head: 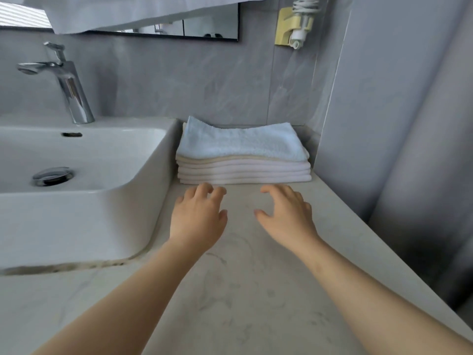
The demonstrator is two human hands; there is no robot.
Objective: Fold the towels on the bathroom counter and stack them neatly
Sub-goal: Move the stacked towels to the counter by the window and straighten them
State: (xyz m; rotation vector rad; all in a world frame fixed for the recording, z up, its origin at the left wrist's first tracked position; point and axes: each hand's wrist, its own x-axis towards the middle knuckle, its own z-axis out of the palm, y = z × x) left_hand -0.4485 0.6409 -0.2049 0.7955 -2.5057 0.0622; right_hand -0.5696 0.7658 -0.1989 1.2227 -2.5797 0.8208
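Just in front of the folded stack, your left hand (198,216) and right hand (288,217) hover palm-down over the desk (256,290), each grip loose, fingers relaxed and holding nothing. Their fingertips lie near the stack's front edge; whether they touch it you cannot tell. The towels (243,160) sit piled against the back wall, a pale blue one on top of white ones. Left of them stands the sink (84,201) with its chrome faucet (69,83).
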